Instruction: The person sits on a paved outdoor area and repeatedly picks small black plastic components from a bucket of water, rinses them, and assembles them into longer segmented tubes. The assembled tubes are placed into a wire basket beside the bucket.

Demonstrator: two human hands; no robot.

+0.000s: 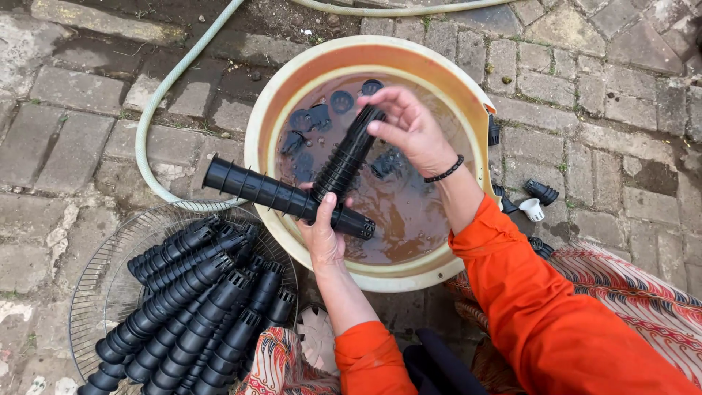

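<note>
1. Wet brick paving point(80, 139), a hose point(157, 99) looping past a basin point(292, 80) of brown water.
2. Left hand point(322, 234) closed around a long cup stack point(285, 197) across the rim.
3. Right hand point(409, 128) grips a short stack point(347, 157) above the water.
4. More stacks point(190, 307) on a wire rack point(99, 278).

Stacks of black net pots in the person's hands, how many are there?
2. One long stack lies across the left hand; a shorter stack is held by the right hand over the basin. More stacks lie on the wire rack.
</note>
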